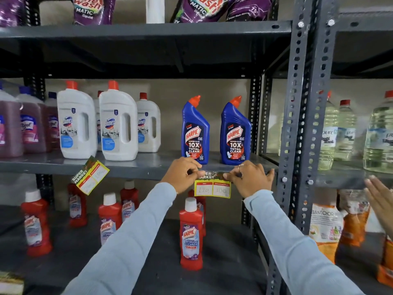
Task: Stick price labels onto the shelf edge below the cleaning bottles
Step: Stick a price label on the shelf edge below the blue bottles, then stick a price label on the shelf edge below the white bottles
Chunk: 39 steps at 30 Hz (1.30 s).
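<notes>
Sleeves of pale blue run up from the bottom edge toward the shelf, and at their ends my left hand [182, 175] and right hand [249, 180] meet on the price label [212, 187], which sits against the shelf edge [131, 172] just below the two blue Harpic bottles [195, 133]. Both hands are pinched closed on the label's top strip, thumb and fingertips at its upper corners, the left at about ten o'clock of the card and the right at about two o'clock; the yellow-bordered lower half with the handwritten prices hangs free at six o'clock. I judge this thing to be nearly weightless, thin card or paper, easily creased or bent if I squeeze the middle, so the top corners are the right place to hold it, and pressure should go flat through the fingertips into the metal lip rather than along the card. Whatever sticks it is hidden behind the strip, so I cannot tell how much has taken hold. Over at nine o'clock a second label [90, 175] hangs crooked from the same edge below the white Domex bottles [118, 124], which suggests these cards tilt readily unless the top is pressed evenly. At three o'clock, beyond the grey upright [297, 124], another person's hand [380, 199] shows, open and blurred, well apart from my work.
</notes>
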Motion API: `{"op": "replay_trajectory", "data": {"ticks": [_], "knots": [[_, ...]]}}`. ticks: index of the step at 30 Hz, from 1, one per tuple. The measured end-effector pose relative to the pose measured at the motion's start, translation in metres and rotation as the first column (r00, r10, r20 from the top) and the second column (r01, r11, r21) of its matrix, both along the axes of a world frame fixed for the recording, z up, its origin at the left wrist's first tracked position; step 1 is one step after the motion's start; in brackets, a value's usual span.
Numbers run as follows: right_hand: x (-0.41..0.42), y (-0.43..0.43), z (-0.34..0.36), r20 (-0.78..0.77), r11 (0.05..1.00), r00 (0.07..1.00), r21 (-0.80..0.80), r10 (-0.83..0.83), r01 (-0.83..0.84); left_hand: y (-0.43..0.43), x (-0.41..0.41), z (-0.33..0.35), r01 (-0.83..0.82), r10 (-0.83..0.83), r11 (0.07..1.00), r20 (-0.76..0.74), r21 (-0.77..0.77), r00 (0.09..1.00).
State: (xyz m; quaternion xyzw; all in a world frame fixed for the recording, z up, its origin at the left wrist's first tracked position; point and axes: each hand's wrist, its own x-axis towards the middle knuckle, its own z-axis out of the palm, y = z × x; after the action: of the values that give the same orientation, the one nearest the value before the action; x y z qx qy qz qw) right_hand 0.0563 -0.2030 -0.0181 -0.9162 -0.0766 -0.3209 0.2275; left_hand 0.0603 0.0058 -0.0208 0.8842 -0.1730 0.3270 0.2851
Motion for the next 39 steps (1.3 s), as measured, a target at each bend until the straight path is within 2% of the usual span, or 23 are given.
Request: {"op": "replay_trajectory", "data": {"ticks": [10, 13, 18, 21, 23, 25, 27, 29, 31, 33, 36, 38, 39], "knots": [[0.008, -0.001, 0.001, 0.12, 0.99, 0.983, 0.002, -0.14, 0.14, 0.0, 0.007, -0.001, 0.0, 0.0, 1.0, 0.081, 0.007, 0.997], [0.012, -0.004, 0.003, 0.139, 0.993, 0.983, 0.038, -0.117, 0.113, 0.002, 0.009, 0.0, 0.011, -0.007, 0.999, 0.105, -0.032, 0.994], [0.012, -0.006, 0.016, 0.043, 0.994, 0.999, 0.107, -0.033, 0.028, 0.008, 0.016, 0.01, 0.052, -0.052, 0.999, 0.099, 0.002, 0.994], [0.015, -0.009, 0.02, -0.034, 0.98, 0.999, 0.196, 0.039, -0.032, 0.019, 0.021, 0.017, 0.126, -0.128, 0.991, 0.034, 0.039, 0.991], [0.013, -0.012, 0.018, -0.023, 0.969, 0.999, 0.242, 0.045, -0.038, 0.028, 0.018, 0.018, 0.195, -0.195, 0.98, -0.012, 0.044, 0.981], [0.006, -0.007, 0.014, 0.033, 0.953, 0.999, 0.301, 0.013, -0.022, 0.041, 0.012, 0.016, 0.261, -0.26, 0.965, -0.046, 0.021, 0.964], [-0.003, 0.01, 0.012, 0.166, 0.941, 0.984, 0.338, -0.062, 0.003, 0.058, -0.001, 0.012, 0.334, -0.334, 0.943, -0.067, -0.013, 0.94], [-0.011, 0.049, 0.017, 0.291, 0.91, 0.956, 0.387, 0.033, -0.15, 0.08, -0.017, 0.008, 0.367, -0.367, 0.93, 0.0, -0.037, 0.93], [-0.017, 0.105, 0.025, 0.338, 0.808, 0.894, 0.41, 0.296, -0.422, 0.113, -0.034, 0.004, 0.305, -0.293, 0.95, 0.146, -0.067, 0.945], [-0.019, 0.162, 0.029, 0.286, 0.736, 0.819, 0.359, 0.498, -0.574, 0.152, -0.05, 0.0, 0.22, -0.174, 0.966, 0.28, -0.14, 0.944], [-0.023, 0.247, 0.027, 0.152, 0.716, 0.747, 0.215, 0.647, -0.664, 0.22, -0.074, -0.007, 0.049, 0.051, 0.965, 0.37, -0.256, 0.928], [-0.027, 0.292, 0.028, 0.043, 0.702, 0.718, 0.181, 0.695, -0.689, 0.265, -0.085, -0.019, -0.223, 0.312, 0.944, 0.435, -0.244, 0.844], [-0.028, 0.313, 0.029, -0.024, 0.701, 0.709, 0.178, 0.705, -0.691, 0.286, -0.091, -0.027, -0.366, 0.432, 0.901, 0.435, -0.231, 0.79]]}}
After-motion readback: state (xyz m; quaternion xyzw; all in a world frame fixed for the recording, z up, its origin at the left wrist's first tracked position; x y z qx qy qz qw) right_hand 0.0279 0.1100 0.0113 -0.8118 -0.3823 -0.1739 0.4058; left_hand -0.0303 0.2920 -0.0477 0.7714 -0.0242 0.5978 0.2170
